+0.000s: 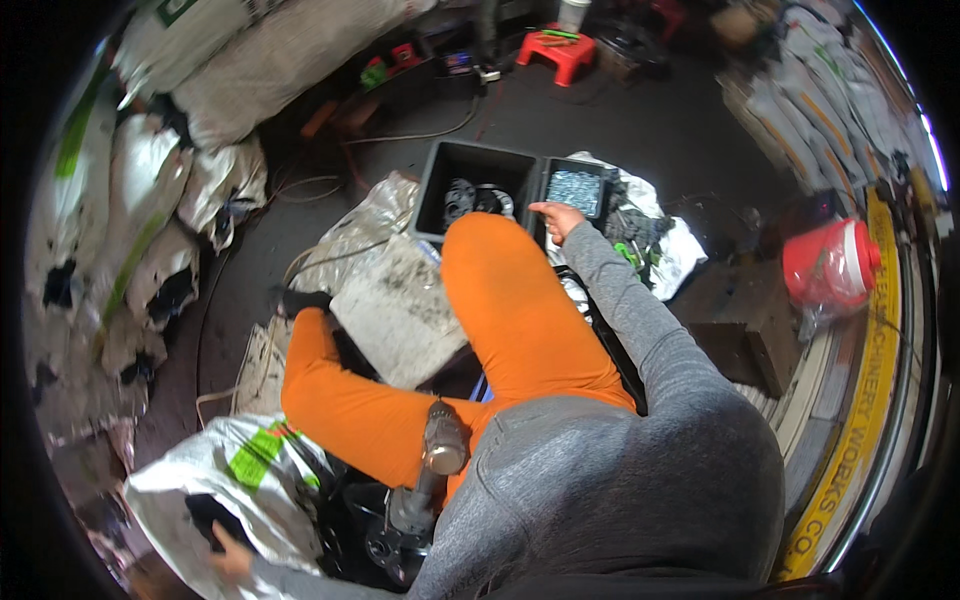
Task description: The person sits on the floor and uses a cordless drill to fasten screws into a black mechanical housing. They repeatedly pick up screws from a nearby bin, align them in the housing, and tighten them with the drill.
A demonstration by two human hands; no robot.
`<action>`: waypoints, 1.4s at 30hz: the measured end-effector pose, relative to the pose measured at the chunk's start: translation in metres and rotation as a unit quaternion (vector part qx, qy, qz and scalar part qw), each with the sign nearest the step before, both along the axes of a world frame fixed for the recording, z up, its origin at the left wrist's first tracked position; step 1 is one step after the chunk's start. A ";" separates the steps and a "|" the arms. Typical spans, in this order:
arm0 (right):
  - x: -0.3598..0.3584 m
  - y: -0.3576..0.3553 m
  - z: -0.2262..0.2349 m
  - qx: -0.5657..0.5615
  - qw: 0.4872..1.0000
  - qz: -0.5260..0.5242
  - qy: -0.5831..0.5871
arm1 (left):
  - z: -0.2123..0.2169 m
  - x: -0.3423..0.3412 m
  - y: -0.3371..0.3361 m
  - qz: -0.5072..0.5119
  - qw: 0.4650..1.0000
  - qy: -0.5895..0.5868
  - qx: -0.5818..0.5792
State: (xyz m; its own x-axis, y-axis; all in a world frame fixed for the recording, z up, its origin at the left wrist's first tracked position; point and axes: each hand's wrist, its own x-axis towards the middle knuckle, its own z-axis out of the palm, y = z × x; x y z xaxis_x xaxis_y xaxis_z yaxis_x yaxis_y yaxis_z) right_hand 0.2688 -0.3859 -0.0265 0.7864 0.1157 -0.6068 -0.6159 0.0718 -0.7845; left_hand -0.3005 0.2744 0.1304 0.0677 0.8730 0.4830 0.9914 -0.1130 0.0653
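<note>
My right hand (pixel 562 221) is over the near edge of a small black bin (pixel 548 185) of small silvery metal pieces (pixel 575 188), which look like screws. Its fingers are bent together, and whatever they may hold is too small to see. At the lower left, my left hand (pixel 232 558) reaches to the mouth of a white woven sack (pixel 165 500) with a green stripe, its fingers apart. A black piece (pixel 212 518) shows in the sack's opening beside those fingers. Adjoining the small bin, a larger black bin (pixel 432 190) contains round black parts (pixel 480 200).
A grey metal cylindrical device (pixel 445 440) stands by my left thigh. Full sacks (pixel 270 75) line the left, more sacks (pixel 815 110) the right. A red stool (pixel 565 55) is at the back, a red jug (pixel 825 265) at right. Cables (pixel 440 130) cross the floor.
</note>
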 end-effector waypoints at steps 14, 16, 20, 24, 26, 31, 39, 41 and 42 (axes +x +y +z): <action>0.105 0.090 -0.076 -0.508 0.808 0.291 -0.062 | -0.030 0.336 -0.288 -0.642 0.739 0.057 -0.196; 0.113 0.088 -0.094 -0.496 0.818 0.290 -0.024 | -0.066 0.360 -0.308 -0.649 0.720 0.116 -0.216; 0.123 0.088 -0.119 -0.516 0.805 0.287 -0.061 | -0.103 0.366 -0.333 -0.630 0.686 0.214 -0.293; 0.118 0.077 -0.067 -0.465 0.817 0.140 -0.309 | -0.104 0.347 -0.322 -0.675 0.693 0.015 -0.252; 0.106 0.083 -0.014 -0.369 0.811 0.104 -0.441 | -0.098 0.338 -0.310 -0.635 0.732 -0.073 -0.236; -0.014 0.162 0.061 -0.129 0.637 0.292 -0.702 | -0.092 0.339 -0.286 -0.202 0.545 -0.467 -0.666; -0.098 0.186 0.044 -0.210 0.792 0.396 -0.414 | -0.149 0.348 -0.295 -0.196 0.571 -0.425 -0.675; -0.104 0.177 0.041 -0.214 0.827 0.365 -0.369 | -0.157 0.348 -0.294 -0.211 0.542 -0.454 -0.675; -0.107 0.175 0.040 -0.212 0.844 0.345 -0.351 | -0.157 0.348 -0.292 -0.208 0.535 -0.463 -0.676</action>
State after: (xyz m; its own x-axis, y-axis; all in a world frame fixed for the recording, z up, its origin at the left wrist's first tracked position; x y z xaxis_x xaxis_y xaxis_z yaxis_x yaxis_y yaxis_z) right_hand 0.1614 -0.2106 0.0130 0.8041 0.5820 -0.1210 0.2306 -0.4930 -0.8389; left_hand 0.0474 -0.0180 -0.0270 0.6693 0.4692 -0.5761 0.3718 0.4598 0.8065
